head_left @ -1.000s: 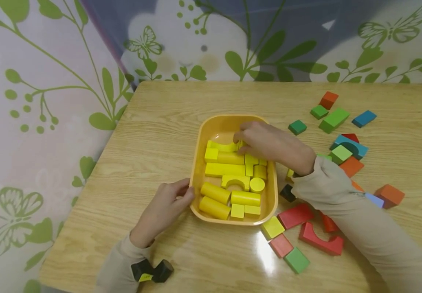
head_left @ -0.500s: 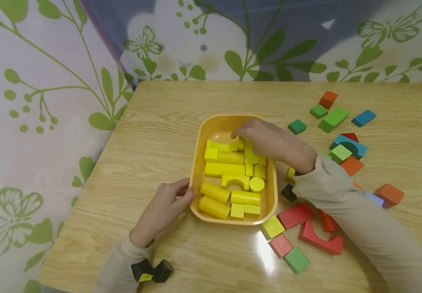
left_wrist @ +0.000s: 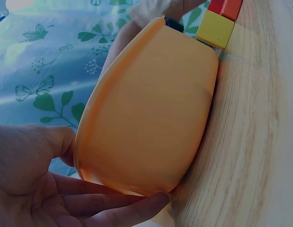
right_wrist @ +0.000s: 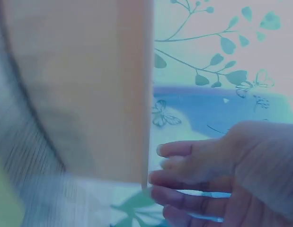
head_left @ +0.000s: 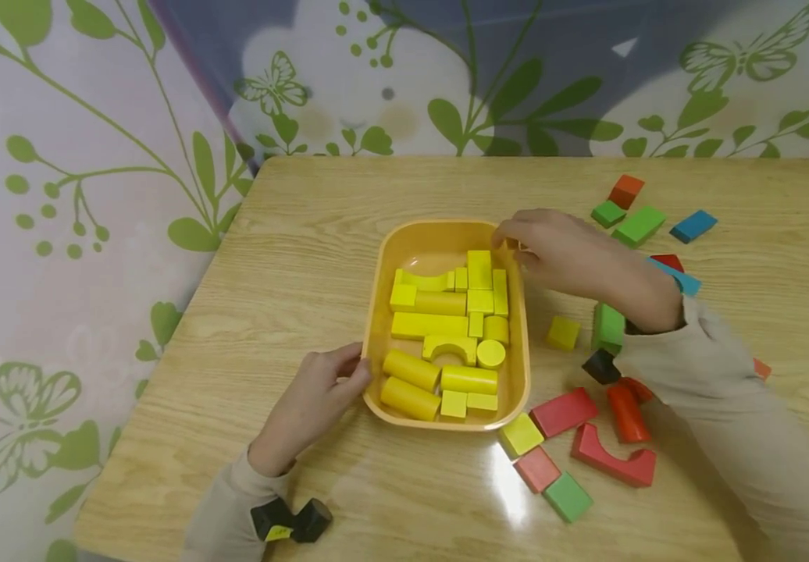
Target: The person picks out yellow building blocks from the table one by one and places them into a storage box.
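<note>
An orange plastic tray [head_left: 375, 312] holds yellow blocks: several cylinders [head_left: 411, 369], an arch block [head_left: 450, 347] and various cuboids [head_left: 431, 325]. At its left side, my left hand [head_left: 316, 402] holds the tray, thumb at the rim and fingers along the outer wall, as the left wrist view shows [left_wrist: 47, 184]. My right hand [head_left: 559, 246] is over the upper right corner of the tray, with nothing in its loosely bent fingers. In the right wrist view those fingertips [right_wrist: 158, 182] are right beside the tray's rim [right_wrist: 148, 94].
Right of the tray lie a yellow cube [head_left: 563, 333], a green block [head_left: 609, 328], a red arch [head_left: 613, 457] and a red cylinder [head_left: 627, 414]. Farther back are a blue block [head_left: 693, 225] and green ones [head_left: 639, 225]. A patterned wall [head_left: 390, 94] borders the table.
My right hand has left the blocks inside the tray and moved right to its upper right rim, uncovering the yellow blocks there. My left hand has stayed put.
</note>
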A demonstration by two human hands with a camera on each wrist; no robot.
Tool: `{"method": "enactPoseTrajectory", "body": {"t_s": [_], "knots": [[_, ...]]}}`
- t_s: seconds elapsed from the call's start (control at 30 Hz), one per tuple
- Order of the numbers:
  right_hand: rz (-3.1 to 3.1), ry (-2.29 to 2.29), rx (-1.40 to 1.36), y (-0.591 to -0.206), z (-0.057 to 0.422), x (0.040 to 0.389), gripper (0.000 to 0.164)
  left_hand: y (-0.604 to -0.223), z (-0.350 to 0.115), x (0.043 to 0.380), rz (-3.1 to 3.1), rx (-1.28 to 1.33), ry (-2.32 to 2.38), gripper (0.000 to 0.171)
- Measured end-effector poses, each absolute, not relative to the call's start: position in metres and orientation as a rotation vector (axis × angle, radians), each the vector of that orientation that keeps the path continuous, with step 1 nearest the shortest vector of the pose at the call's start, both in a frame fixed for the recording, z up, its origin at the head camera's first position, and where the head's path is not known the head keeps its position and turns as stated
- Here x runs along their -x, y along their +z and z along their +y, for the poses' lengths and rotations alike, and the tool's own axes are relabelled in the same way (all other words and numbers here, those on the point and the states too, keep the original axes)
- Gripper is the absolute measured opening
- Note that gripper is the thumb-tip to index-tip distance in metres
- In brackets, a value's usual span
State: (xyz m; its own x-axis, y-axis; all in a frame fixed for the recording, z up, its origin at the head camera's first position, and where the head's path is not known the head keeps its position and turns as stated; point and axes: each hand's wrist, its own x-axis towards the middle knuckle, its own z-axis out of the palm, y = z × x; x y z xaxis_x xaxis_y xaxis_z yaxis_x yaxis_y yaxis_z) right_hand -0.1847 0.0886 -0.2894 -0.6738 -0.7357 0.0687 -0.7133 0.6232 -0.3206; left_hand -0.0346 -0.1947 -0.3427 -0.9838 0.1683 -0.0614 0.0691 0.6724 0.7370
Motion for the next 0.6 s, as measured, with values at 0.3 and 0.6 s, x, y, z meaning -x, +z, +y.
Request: {"method": "enactPoseTrajectory", "body": {"t_s": [0.3,0.6], "knots": [[2.65,-0.361,1.116,-0.321,0.134,0.157,0.026,-0.342,-0.196,0.034,2.763,-0.199,1.196,0.033],[2.661,-0.36,1.236,-0.318,0.142,0.157,0.037,-0.344,-0.195,0.034,2.769,-0.24,1.214,0.033]]}}
